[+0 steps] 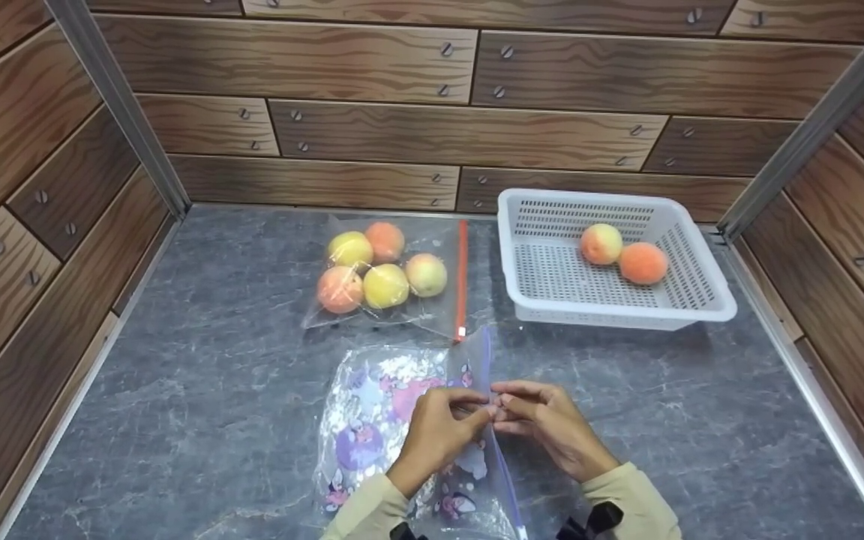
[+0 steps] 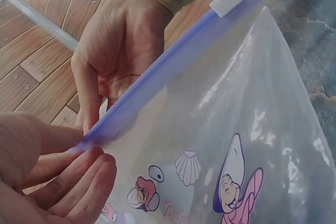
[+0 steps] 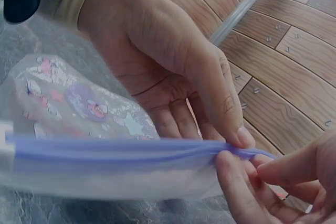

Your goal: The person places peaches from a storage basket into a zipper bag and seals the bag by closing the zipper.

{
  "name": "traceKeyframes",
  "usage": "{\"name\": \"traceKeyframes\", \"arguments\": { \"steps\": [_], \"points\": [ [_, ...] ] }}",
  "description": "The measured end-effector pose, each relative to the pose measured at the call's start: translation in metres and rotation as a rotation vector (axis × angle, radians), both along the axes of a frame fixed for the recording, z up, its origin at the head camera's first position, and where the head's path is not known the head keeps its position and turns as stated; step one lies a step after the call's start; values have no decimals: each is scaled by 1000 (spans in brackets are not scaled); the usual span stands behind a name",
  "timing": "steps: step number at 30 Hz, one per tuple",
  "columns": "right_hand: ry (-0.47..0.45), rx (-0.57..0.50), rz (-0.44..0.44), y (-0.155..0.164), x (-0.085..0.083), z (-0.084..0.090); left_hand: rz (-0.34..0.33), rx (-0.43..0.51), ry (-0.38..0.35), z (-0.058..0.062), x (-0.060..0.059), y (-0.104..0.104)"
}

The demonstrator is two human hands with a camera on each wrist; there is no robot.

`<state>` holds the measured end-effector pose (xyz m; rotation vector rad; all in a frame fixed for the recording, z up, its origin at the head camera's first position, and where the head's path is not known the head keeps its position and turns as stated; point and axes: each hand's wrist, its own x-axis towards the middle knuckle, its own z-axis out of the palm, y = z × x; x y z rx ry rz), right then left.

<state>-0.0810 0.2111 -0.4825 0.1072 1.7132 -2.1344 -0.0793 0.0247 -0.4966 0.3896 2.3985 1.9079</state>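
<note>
Together, left hand, right hand pinch purple zip of bag — lettering (pink): "Baby".

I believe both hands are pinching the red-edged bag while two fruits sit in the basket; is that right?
Not quite: the head view shows the left hand and right hand pinching the purple-edged bag, while two fruits sit in the basket.

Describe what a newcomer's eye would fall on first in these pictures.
At front centre, the left hand and right hand pinch the purple strip of a cartoon-printed bag. Beyond it, five peach-like fruits lie in a red-edged bag; two others sit in the white basket at right.
</note>
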Motion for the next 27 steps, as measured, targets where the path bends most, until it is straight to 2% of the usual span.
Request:
{"name": "traceKeyframes", "arguments": {
  "steps": [1,8,14,18,23,27],
  "points": [
    [6,-2,5,0,0,1,3,10,-4,0,0,-1],
    [61,22,15,-4,3,1,-17,195,-157,1,0,-4],
    [117,98,-16,-10,6,3,2,277,-235,1,1,-4],
    [162,152,-32,-13,8,4,19,280,-245,0,1,-5],
    [173,167,-37,-13,8,4,27,254,-237,1,1,-6],
    [177,193,-43,-14,8,4,23,229,-201,1,1,-8]
  ]
}}
